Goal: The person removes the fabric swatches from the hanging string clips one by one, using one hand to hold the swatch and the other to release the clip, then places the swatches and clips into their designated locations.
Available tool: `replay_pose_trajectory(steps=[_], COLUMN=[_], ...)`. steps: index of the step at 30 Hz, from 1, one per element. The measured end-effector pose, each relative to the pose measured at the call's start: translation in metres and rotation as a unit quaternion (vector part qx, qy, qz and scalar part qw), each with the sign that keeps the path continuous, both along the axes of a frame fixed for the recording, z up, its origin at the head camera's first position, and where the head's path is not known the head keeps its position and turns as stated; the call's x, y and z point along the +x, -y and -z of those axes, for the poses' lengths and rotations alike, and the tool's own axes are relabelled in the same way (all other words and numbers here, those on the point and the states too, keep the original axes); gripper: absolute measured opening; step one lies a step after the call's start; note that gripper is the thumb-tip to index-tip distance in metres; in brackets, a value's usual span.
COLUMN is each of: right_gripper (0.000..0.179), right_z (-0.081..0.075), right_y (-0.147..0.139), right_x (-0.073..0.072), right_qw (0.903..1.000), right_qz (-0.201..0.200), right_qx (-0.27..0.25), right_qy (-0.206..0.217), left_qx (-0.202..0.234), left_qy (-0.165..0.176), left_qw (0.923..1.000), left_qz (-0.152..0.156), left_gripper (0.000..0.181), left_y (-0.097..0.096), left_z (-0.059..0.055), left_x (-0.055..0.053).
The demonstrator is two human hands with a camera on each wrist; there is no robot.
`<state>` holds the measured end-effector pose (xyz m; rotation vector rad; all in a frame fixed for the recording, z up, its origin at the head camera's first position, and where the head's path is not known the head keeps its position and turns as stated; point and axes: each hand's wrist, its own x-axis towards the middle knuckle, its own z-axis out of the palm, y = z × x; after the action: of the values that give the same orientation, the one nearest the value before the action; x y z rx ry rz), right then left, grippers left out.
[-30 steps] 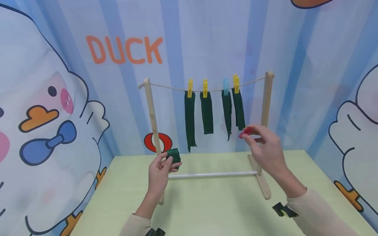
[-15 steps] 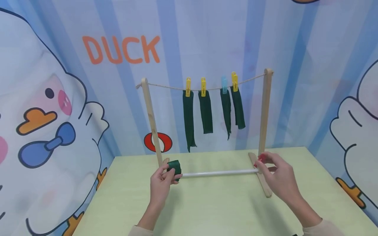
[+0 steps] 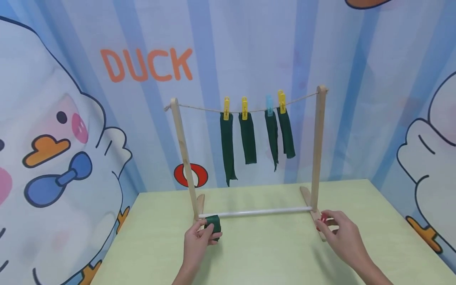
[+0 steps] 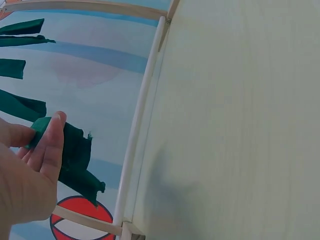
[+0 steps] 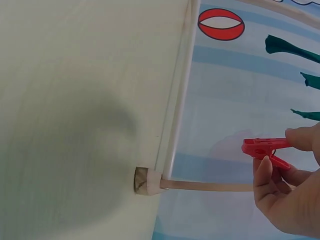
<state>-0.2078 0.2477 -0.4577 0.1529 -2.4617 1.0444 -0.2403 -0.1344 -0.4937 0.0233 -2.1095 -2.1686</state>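
Observation:
My left hand [image 3: 196, 243] pinches a folded dark green cloth strip [image 3: 213, 226] near the rack's left foot; in the left wrist view the cloth [image 4: 76, 160] hangs in loose folds past the fingers. A red clothespin [image 5: 262, 147] is held between thumb and fingers of my right hand [image 3: 342, 233], beside the rack's right foot. Several green cloth strips [image 3: 247, 138] hang from the string [image 3: 199, 107] of a small wooden drying rack [image 3: 317, 150]. Yellow clothespins [image 3: 226, 109] and one light blue clothespin [image 3: 269, 106] clip them there.
The rack stands on a pale yellow-green table [image 3: 263, 249]. A white rod [image 3: 256, 213] joins its two feet low down. Behind it hangs a blue striped curtain [image 3: 246, 47] printed with ducks.
Both hands have lowered, the left with the cloth and the right with the red clothespin. The right hand has also moved rightward, away from the hanging strips.

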Motion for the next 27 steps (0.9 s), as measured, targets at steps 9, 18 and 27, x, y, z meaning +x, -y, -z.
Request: replay_pose_trajectory(steps=[9, 18, 27], right_gripper=[0.039, 0.031, 0.032], right_z=[0.006, 0.013, 0.017], right_y=[-0.015, -0.021, -0.028], right_x=[0.000, 0.000, -0.001], right_qw=[0.9791, 0.9608, 0.9567], right_qz=[-0.021, -0.047, -0.045], right_qx=[0.004, -0.026, -0.039], right_qy=[0.202, 0.272, 0.285], left_qx=[-0.128, -0.147, -0.129], left_qy=[0.020, 0.008, 0.061], left_qw=[0.9897, 0.9885, 0.9893], left_qz=[-0.061, -0.036, -0.031], left_gripper=[0.025, 0.024, 0.026], left_y=[0.002, 0.007, 0.010], left_z=[0.006, 0.014, 0.021], left_x=[0.000, 0.000, -0.006])
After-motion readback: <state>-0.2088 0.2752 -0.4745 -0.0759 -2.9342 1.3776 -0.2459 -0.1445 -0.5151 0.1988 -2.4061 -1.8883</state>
